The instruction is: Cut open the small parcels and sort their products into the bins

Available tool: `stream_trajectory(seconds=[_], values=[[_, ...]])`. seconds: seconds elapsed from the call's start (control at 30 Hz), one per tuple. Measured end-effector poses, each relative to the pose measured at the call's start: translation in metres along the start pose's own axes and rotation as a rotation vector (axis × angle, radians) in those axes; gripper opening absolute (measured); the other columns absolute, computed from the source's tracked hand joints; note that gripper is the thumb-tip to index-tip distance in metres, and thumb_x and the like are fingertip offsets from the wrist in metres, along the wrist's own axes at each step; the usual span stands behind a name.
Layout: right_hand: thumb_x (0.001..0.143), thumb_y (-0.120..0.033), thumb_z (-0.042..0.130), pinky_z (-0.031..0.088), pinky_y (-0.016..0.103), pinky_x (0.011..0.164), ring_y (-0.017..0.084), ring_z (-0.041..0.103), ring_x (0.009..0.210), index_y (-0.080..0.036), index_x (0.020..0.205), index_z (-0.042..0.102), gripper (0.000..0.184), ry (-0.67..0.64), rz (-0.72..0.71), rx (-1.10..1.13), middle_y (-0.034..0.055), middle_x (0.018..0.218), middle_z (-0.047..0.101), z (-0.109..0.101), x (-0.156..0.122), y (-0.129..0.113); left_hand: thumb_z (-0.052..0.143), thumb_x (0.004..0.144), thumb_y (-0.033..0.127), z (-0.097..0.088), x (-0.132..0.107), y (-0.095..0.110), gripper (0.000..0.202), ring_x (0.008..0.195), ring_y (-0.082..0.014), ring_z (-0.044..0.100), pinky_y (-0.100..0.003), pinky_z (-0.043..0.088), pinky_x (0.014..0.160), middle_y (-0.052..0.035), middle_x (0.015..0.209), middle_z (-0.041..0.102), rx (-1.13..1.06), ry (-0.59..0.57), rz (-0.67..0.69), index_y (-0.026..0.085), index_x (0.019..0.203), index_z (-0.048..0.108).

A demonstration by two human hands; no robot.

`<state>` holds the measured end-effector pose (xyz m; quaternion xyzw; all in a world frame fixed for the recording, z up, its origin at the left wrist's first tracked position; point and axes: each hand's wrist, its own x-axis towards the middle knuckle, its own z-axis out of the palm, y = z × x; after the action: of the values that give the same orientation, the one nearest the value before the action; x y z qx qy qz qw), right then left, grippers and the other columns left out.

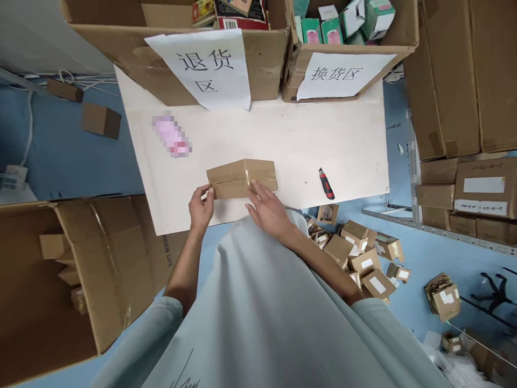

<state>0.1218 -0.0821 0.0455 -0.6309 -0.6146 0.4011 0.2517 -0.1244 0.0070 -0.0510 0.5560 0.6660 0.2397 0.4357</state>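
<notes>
A small brown cardboard box lies near the front edge of the white table, a strip of clear tape showing across it. At its left end, my left hand pinches the corner between thumb and fingers. Fingers stretched out, my right hand touches the near right side of the box. A red and black box cutter rests on the table to the right, apart from both hands. Farther back on the left lies a pink, pixelated item whose kind I cannot make out.
Two large labelled cartons stand at the table's back: the left carton holds books, the right carton green-and-white boxes. A big open carton stands at lower left. Several small parcels are piled on the floor at right, near stacked cartons.
</notes>
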Motion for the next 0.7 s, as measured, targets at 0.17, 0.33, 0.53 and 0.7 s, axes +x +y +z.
stream_trajectory(seconds=[0.17,0.33,0.53,0.7], values=[[0.117,-0.04,0.051,0.039,0.051,0.143,0.031,0.051,0.166,-0.026,0.171,0.058,0.056,0.095,-0.005,-0.045,0.009,0.176,0.058,-0.004,0.003,0.007,0.062,0.103,0.065,-0.002,0.008,0.007,0.046,0.127,-0.0296,0.075,-0.045,0.062,0.113,-0.0139,0.13,0.081,0.0,-0.01,-0.011,0.023,0.118,0.072],[0.116,-0.047,0.055,0.059,0.053,0.122,0.035,0.074,0.134,-0.018,0.145,0.075,0.046,0.325,0.191,-0.073,0.0192,0.141,0.079,-0.03,0.013,0.062,0.07,0.097,0.043,0.02,0.005,0.034,0.021,0.11,-0.0239,0.08,-0.037,0.063,0.107,-0.0084,0.11,0.084,-0.048,-0.003,-0.05,0.022,0.102,0.073],[0.114,-0.052,0.056,0.067,0.045,0.104,0.03,0.081,0.117,-0.015,0.124,0.079,0.044,0.421,0.428,-0.009,0.0205,0.126,0.083,-0.042,0.005,0.117,0.081,0.087,0.033,0.038,-0.006,0.056,0.016,0.101,-0.0256,0.083,-0.038,0.065,0.099,-0.0062,0.104,0.087,-0.006,-0.106,-0.119,0.023,0.097,0.074],[0.109,-0.055,0.062,0.068,0.045,0.1,0.03,0.083,0.112,-0.019,0.112,0.077,0.039,0.404,0.469,0.013,0.017,0.119,0.086,-0.028,-0.046,0.12,0.091,0.078,0.04,0.028,-0.034,0.033,0.031,0.102,-0.0285,0.084,-0.04,0.067,0.099,-0.0067,0.101,0.088,-0.019,-0.253,-0.157,0.023,0.1,0.078]])
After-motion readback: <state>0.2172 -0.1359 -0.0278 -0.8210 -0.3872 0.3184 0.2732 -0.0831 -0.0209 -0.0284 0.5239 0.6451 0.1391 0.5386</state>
